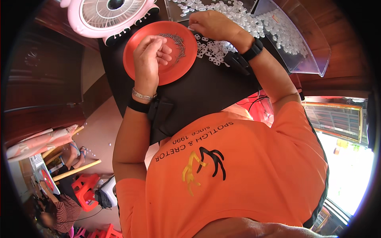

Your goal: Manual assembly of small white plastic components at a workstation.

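My left hand is over a round red plate, its fingers curled in toward the palm. Whatever lies inside those fingers is hidden. On the plate a curved band of thin grey metal pieces, like small screws or nails, is spread beyond my fingers. Past the plate's far right rim, my right hand is closed in a pinch, with a small white plastic piece at its fingertips. Below this hand lies a loose pile of small white plastic pieces with dark holes.
A pink fan stands at the far left of the black table. Many more white pieces fill clear trays at the far right, one tray wall jutting past the table. Another person sits at the lower left near red stools.
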A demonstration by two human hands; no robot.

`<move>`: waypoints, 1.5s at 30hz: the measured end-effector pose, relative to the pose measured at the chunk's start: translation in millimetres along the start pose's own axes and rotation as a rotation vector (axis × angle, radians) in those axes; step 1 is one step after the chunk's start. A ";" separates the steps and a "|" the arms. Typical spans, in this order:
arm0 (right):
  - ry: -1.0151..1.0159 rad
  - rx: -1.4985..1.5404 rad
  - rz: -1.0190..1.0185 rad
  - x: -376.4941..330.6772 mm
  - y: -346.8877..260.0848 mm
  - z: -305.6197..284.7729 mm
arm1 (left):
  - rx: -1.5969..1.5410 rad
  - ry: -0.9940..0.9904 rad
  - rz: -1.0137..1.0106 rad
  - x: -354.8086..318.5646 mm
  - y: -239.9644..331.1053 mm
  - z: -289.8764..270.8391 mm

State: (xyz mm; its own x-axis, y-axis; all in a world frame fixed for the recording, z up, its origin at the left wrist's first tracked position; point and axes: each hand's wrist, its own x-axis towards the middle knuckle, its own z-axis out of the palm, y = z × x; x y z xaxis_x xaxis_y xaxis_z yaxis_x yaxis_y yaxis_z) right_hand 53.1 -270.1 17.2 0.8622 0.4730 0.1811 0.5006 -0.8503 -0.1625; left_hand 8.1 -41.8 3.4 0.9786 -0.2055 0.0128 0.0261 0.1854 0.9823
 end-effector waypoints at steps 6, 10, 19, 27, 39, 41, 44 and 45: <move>-0.059 0.438 -0.131 7.8 -52.2 -23.7 | -0.025 -0.092 -0.048 1.7 -2.3 -3.6; 0.047 0.523 -0.099 13.9 -59.9 -21.0 | 0.007 -0.119 -0.013 0.3 2.7 -3.4; -0.105 0.832 -0.020 14.6 -62.3 -33.1 | 0.054 -0.146 -0.024 -0.6 7.1 -8.7; -0.254 0.211 -0.239 5.2 -53.9 4.5 | -0.030 -0.064 0.000 3.8 3.9 -9.6; -0.246 -0.031 -0.302 4.5 -64.9 21.0 | 0.083 -0.113 0.062 -2.4 7.2 -6.7; -0.213 0.087 -0.275 1.3 -66.8 14.9 | 0.105 -0.130 0.089 -1.9 6.1 -7.8; -0.143 0.365 -0.214 1.0 -65.1 10.7 | 0.076 -0.129 0.057 -1.6 6.3 -7.4; -0.104 0.522 -0.178 0.9 -63.9 10.6 | 0.047 -0.111 0.044 -1.6 7.5 -5.8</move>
State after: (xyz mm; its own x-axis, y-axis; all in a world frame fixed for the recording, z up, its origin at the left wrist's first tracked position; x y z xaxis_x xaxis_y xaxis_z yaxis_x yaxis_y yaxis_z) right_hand 22.7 -212.9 17.5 0.7506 0.6416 0.1579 0.5884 -0.5402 -0.6016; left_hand 7.9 -34.5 9.6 0.9498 -0.3042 0.0737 -0.0282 0.1514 0.9881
